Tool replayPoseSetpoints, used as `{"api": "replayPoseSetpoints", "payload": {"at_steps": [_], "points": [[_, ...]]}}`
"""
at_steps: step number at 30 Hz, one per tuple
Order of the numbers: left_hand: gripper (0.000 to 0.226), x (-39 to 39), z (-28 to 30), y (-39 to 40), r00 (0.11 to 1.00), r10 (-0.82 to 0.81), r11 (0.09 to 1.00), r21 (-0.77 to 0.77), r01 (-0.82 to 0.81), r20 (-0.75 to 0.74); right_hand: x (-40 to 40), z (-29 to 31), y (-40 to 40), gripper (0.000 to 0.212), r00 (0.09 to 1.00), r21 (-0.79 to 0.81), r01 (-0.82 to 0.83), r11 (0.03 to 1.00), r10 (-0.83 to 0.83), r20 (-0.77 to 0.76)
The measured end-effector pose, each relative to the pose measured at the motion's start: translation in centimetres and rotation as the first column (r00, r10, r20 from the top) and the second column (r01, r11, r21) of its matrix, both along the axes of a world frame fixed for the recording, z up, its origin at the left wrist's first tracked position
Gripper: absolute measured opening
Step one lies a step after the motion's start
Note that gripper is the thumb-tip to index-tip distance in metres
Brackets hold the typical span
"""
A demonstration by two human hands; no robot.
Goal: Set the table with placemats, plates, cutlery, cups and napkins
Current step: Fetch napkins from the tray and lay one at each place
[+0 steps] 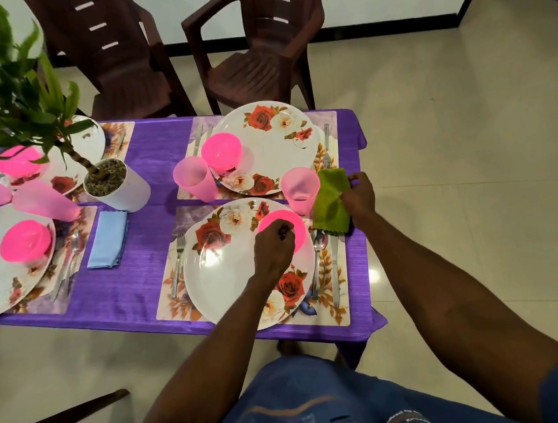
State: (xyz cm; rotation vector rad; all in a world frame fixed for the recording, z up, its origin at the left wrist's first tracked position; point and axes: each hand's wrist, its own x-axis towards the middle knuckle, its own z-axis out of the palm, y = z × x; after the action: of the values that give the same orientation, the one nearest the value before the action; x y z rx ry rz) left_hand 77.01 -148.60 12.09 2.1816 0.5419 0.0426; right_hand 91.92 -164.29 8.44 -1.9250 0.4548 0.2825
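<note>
My right hand [358, 196] pinches a green napkin [330, 202] that lies at the right edge of the near placemat [334, 295], beside a pink cup [299, 188]. My left hand [272, 246] is curled over the pink bowl [298, 224] on the near floral plate [229, 278]; whether it grips the bowl I cannot tell. A fork [178, 263] lies left of this plate, a spoon [318, 258] and knife [335, 267] lie right of it. The far setting has a floral plate [277, 142], pink bowl [221, 152], pink cup [195, 178] and fork [326, 147].
A blue napkin [108, 238] lies on the purple tablecloth [131, 289] mid-table. A potted plant [113, 184] stands at the centre left. Two more settings with plates, pink bowls and cups fill the left side. Brown plastic chairs [259, 41] stand behind the table.
</note>
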Motion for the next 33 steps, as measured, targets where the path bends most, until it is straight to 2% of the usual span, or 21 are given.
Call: {"api": "replayPoseSetpoints", "payload": {"at_steps": [5, 8, 11, 13, 15, 18, 21, 30, 33], "points": [[0.018, -0.1, -0.1, 0.2, 1.000, -0.005, 1.000, 0.004, 0.005, 0.008, -0.7, -0.6, 0.2, 0.031, 0.997, -0.037, -0.054, 0.998, 0.056, 0.057], [0.018, -0.1, -0.1, 0.2, 1.000, -0.011, 1.000, 0.012, 0.011, 0.016, -1.0, -0.9, 0.1, 0.048, 0.994, -0.125, -0.060, 0.990, 0.071, 0.082], [0.020, -0.2, -0.1, 0.3, 1.000, 0.007, 0.999, 0.033, -0.008, 0.025, -1.6, -0.6, -0.2, 0.054, 0.974, -0.308, -0.052, 0.950, 0.116, 0.194], [0.026, -0.1, 0.1, 0.3, 0.998, 0.053, 0.998, 0.026, -0.054, 0.036, -2.4, -0.4, -0.3, 0.045, 0.925, -0.456, -0.015, 0.890, 0.186, 0.332], [0.043, 0.4, 0.3, 0.4, 0.995, 0.088, 0.996, 0.012, -0.089, 0.050, -3.1, -0.4, -0.4, 0.037, 0.877, -0.561, -0.057, 0.826, 0.310, 0.367], [0.066, 1.3, 0.3, 0.7, 0.995, 0.071, 0.997, 0.017, -0.072, 0.075, -3.8, -1.2, -0.5, 0.035, 0.815, -0.647, -0.277, 0.711, 0.530, 0.233], [0.073, 2.0, 0.3, 1.1, 0.995, 0.063, 0.998, 0.021, -0.064, 0.077, -4.3, -2.0, -0.8, 0.038, 0.760, -0.692, -0.407, 0.596, 0.641, 0.105], [0.061, 0.9, -0.4, 1.7, 0.996, 0.075, 0.996, 0.051, -0.078, 0.055, -2.3, -1.1, -0.8, 0.043, 0.659, -0.717, -0.557, 0.419, 0.748, -0.075], [0.057, 0.3, -0.5, 1.5, 0.996, 0.076, 0.993, 0.089, -0.080, 0.051, -2.6, -0.6, -0.5, 0.040, 0.682, -0.737, -0.509, 0.445, 0.731, -0.029]]}}
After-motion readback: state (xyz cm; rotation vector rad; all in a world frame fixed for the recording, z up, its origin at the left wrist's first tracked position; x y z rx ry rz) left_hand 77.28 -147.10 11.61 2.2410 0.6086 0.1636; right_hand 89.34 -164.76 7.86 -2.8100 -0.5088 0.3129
